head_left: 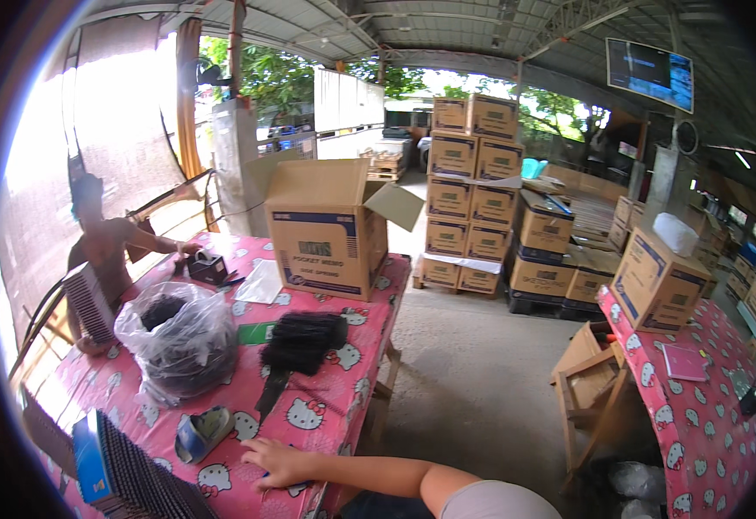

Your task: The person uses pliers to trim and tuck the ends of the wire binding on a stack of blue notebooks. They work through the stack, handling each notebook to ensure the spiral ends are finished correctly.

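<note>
My right hand point(279, 464) rests on the near edge of the pink patterned table point(304, 413), its fingers spread and lying low on the cloth. Thin blue bits show beside and under it, too small to name. Just left of the hand lies a blue-grey slipper point(203, 434). Further left stands a stack of spiral notebooks point(131, 471) with a blue cover on its outer side. Beyond the slipper, a clear plastic bag point(183, 346) holds a dark mass. A bundle of black strands point(303, 342) lies to its right, over a green card point(255, 333). My left hand is out of view.
An open carton point(322, 251) stands at the table's far end. Across the table a person point(105, 251) reaches toward a small dark box point(208, 268). Cartons are stacked high point(473, 195) beyond. A second pink table point(698, 389) at right bears a closed carton point(659, 281).
</note>
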`<state>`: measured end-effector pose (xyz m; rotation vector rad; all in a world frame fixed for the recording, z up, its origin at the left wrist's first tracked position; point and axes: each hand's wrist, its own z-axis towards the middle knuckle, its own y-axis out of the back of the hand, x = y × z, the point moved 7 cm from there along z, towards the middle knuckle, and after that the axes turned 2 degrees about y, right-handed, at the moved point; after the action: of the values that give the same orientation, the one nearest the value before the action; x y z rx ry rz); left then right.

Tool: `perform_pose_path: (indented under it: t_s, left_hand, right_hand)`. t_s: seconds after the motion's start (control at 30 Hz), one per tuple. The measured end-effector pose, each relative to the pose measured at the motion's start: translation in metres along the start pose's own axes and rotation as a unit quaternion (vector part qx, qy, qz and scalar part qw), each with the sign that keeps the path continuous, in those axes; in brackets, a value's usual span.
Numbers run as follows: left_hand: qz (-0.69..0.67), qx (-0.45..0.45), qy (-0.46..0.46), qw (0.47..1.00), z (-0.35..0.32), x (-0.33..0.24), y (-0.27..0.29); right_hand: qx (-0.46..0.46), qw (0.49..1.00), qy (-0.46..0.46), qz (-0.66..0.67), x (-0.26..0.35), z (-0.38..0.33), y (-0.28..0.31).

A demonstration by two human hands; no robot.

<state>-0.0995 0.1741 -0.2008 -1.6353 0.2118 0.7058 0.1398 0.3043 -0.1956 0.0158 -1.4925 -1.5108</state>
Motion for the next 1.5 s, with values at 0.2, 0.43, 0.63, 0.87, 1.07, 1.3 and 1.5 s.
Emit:
perform_pose_path:
  t_s: [0.2, 0.43, 0.63, 0.87, 1.07, 1.3, 1.5]
  left_hand:
    - [-0.06, 0.006, 0.069, 0.996, -0.013, 0.016, 0.003]
    - [-0.059, -0.01, 0.072, 0.996, -0.014, 0.012, 0.005]
    - [-0.022, -0.027, 0.057, 0.998, -0.007, 0.014, 0.001]
    - [0.016, -0.039, 0.023, 0.999, 0.0, 0.009, 0.001]
    - [0.06, -0.065, -0.037, 0.995, 0.007, 0.0, 0.009]
    - [0.265, -0.098, -0.315, 0.906, 0.046, -0.06, 0.032]
    - [0.477, -0.033, -0.296, 0.827, 0.046, -0.094, -0.101]
  right_hand:
    - [0.066, 0.99, -0.096, -0.077, -0.021, -0.048, -0.012]
    - [0.07, 0.99, -0.086, -0.088, -0.014, -0.041, -0.023]
    - [0.05, 0.992, -0.077, -0.082, -0.012, -0.044, -0.018]
    - [0.016, 0.994, -0.068, -0.081, -0.011, -0.044, -0.019]
    - [-0.082, 0.987, -0.029, -0.132, -0.012, -0.046, -0.018]
    - [-0.249, 0.967, 0.041, 0.04, -0.009, -0.053, 0.012]
    - [-0.251, 0.955, 0.013, 0.157, 0.017, -0.033, 0.033]
